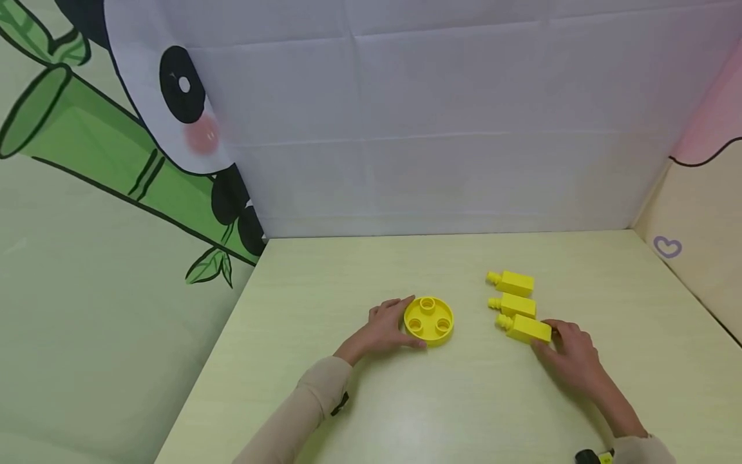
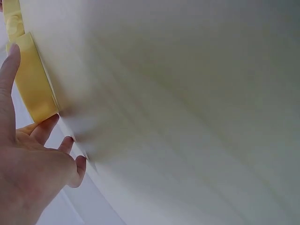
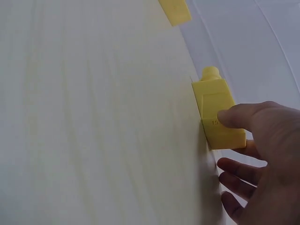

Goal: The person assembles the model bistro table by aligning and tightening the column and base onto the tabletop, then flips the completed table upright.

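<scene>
A round yellow base (image 1: 429, 335) with a raised rim and three ring-shaped sockets lies flat on the table. My left hand (image 1: 385, 328) holds it from the left, thumb at the near edge and index finger at the far edge; its yellow side (image 2: 35, 79) shows in the left wrist view. To the right, three yellow bottle-shaped blocks lie in a column, knobbed necks pointing left. My right hand (image 1: 570, 357) pinches the wide end of the nearest block (image 1: 529, 328), with the thumb (image 3: 234, 116) on its marked face. The middle block (image 1: 518, 305) and the farthest block (image 1: 514, 283) lie untouched beyond it.
The pale wooden table (image 1: 464, 406) meets a white printed cloth wall (image 1: 440, 187) at the back. A green cartoon panel (image 1: 87, 322) stands on the left and a cream one (image 1: 695, 212) on the right. A small dark object (image 1: 588, 456) appears beside the right sleeve.
</scene>
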A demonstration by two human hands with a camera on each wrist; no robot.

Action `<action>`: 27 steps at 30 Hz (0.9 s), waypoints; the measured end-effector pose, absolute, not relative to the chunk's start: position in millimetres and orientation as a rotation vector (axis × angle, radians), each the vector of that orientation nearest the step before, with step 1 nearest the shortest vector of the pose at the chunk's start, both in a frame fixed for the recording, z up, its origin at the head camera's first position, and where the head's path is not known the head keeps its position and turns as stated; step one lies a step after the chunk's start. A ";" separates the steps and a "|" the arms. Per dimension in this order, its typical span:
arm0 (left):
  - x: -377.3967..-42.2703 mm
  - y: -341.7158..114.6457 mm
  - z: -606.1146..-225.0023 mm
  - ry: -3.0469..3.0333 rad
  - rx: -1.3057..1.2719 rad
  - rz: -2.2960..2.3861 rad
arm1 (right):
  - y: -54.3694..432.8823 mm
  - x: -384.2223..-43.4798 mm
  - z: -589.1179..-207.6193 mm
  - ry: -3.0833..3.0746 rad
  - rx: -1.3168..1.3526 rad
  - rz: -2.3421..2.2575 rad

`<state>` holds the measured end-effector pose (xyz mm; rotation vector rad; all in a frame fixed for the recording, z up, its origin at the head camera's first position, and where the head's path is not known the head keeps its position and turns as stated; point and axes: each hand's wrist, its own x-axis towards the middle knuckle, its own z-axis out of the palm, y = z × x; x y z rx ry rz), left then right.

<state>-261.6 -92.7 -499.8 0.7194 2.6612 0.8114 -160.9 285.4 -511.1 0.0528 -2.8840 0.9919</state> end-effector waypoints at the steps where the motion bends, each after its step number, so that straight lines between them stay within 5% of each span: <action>1: -261.5 -92.7 -499.6 2.662 0.719 0.811 | 286.0 -161.1 -511.1 -2.883 0.058 0.993; 12: -261.9 -93.6 -502.1 2.662 0.713 0.817 | 284.1 -161.5 -509.0 -2.812 0.132 1.050; 27: -263.1 -93.3 -503.2 2.663 0.706 0.818 | 222.1 -171.9 -456.2 -2.703 0.343 1.150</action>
